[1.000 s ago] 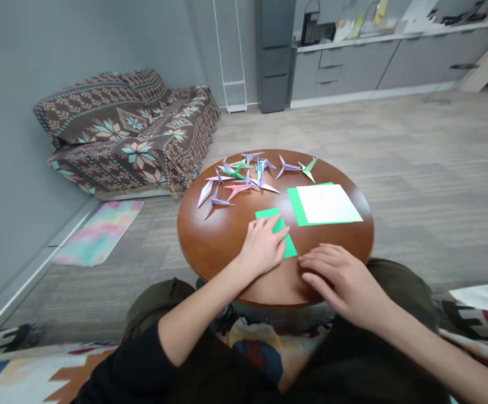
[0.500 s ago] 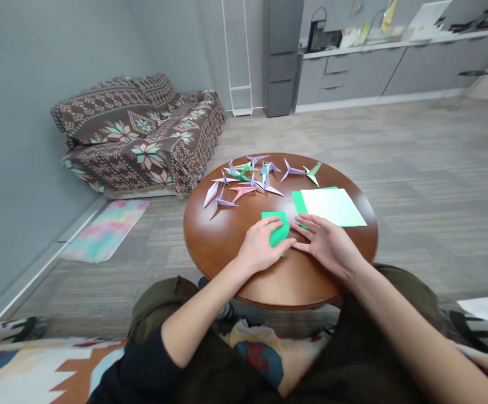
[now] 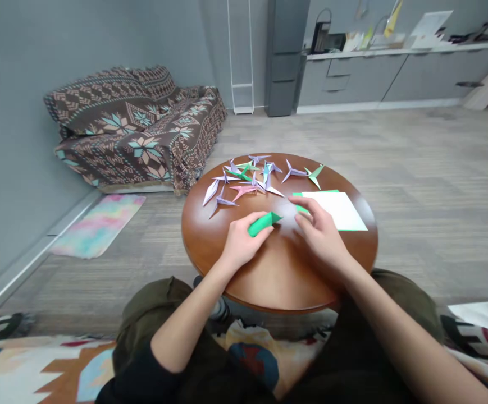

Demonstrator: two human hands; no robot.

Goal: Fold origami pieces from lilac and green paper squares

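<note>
Hands and paper above a round brown table (image 3: 210, 241): from my remote station I am viewing the left hand (image 3: 241, 241) pinching a small green paper (image 3: 260, 225) between thumb and fingers, the paper bowing into a curve and its pointed end facing right, near the table's middle. The right hand (image 3: 322, 230) is standing just beside it with thumb and fingers parted, gripping nothing that I am seeing; its fingertips are overlapping, in my view, the left edge of a green sheet (image 3: 301, 209) lying under a white sheet (image 3: 334, 210), and whether they are touching I cannot tell. Folded paper figures (image 3: 244, 191) are lying beyond. For sound handling, I am favouring a light pinch, since a hard squeeze risks stray creases in the curve, and I am judging that both hands should be steadying opposite edges while lining up the corners
</note>
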